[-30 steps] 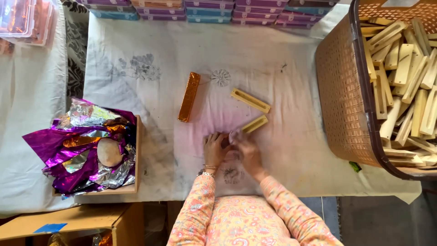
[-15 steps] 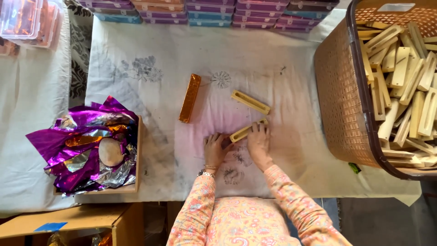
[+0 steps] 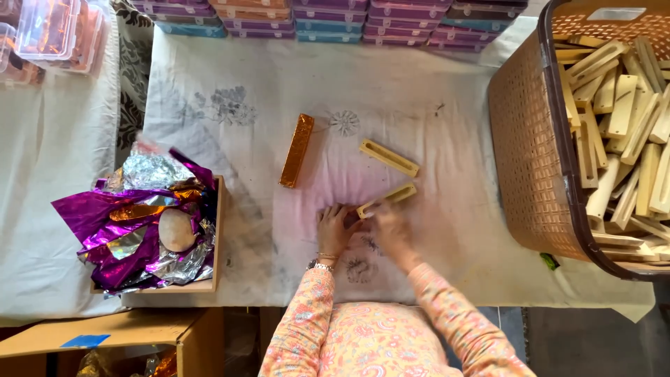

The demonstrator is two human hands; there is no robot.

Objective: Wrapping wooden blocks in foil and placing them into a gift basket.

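A cream slotted piece (image 3: 392, 197) lies slanted on the white cloth (image 3: 433, 105) in front of me. My left hand (image 3: 335, 230), a bracelet on its wrist, has curled fingers at the piece's near left end. My right hand (image 3: 388, 227) is blurred and grips the same end from the right. A second cream slotted piece (image 3: 389, 158) lies a little farther away, apart from both hands. An orange foil-wrapped bar (image 3: 296, 150) lies to the left of it, also untouched.
A brown woven basket (image 3: 530, 160) at the right holds several cream slotted pieces. A wooden tray (image 3: 213, 279) at the left holds purple and silver foil sheets (image 3: 132, 230) and a round stone. Flat coloured boxes (image 3: 314, 17) line the far edge. A cardboard box (image 3: 105, 342) sits below.
My right hand reached up onto the slanted cream piece, then drew back to its near end beside my left hand. The piece has shifted slightly. The other things have not moved.
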